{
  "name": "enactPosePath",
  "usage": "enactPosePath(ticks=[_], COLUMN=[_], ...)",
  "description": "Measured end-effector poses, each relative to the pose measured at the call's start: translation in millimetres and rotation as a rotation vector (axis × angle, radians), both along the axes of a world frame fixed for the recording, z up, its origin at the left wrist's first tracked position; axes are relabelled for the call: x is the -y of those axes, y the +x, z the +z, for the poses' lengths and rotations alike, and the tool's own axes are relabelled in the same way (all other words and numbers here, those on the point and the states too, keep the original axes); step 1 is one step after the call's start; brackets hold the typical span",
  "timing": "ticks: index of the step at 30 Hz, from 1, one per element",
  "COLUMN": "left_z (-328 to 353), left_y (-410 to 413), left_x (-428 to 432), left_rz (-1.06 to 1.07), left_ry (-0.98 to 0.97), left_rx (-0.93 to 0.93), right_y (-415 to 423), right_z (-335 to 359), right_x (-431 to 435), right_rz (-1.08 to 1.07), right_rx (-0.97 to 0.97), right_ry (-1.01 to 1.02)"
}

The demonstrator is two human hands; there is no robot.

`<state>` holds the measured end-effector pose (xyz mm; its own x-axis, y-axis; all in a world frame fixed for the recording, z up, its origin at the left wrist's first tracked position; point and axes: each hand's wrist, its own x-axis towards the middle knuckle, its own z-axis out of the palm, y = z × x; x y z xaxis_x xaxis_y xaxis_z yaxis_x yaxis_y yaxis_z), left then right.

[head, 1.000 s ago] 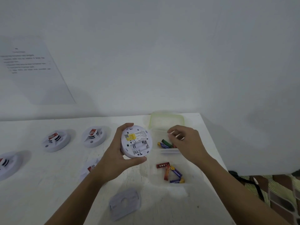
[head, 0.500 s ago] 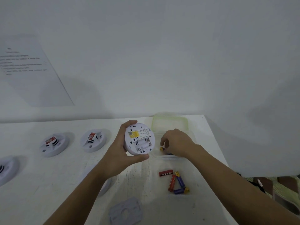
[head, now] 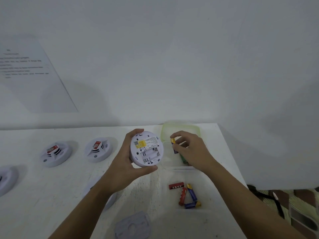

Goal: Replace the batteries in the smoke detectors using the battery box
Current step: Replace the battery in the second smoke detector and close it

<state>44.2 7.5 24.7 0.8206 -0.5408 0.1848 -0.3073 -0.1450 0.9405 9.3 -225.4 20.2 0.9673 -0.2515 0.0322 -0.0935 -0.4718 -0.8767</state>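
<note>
Battery (head: 174, 145) half-hidden in right hand (head: 193, 150)

Head view: dim, flat, cool-grey light; soft focus throughout.
Broad soft shadows fall on the wall (head: 172, 57), darkest at far right and behind the sheet of paper (head: 32, 75) at left, whose print is blurred past reading. White table (head: 43, 195) reads dull, no glare. Wide-angle bending curves the table's far edge and stretches the near corners. Fine compression grain overall.
</note>
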Motion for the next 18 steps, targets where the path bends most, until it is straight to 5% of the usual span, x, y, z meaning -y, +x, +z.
enactPosePath(ticks=[6,18], left_z=[7.9,15.7], left_y=[-12.8,-50.3], left_x=[1.7,-0.7], left_rz=[0.010,0.110], left_ry=[-0.023,-0.032], left_rx=[0.033,0.158], right_y=[-35.0,-70.9], right_z=[39.1,23.4], right_x=[-22.1,-52.2], right_rz=[-0.051,-0.110], right_rx=[0.199,0.320], right_ry=[0.391,0.162])
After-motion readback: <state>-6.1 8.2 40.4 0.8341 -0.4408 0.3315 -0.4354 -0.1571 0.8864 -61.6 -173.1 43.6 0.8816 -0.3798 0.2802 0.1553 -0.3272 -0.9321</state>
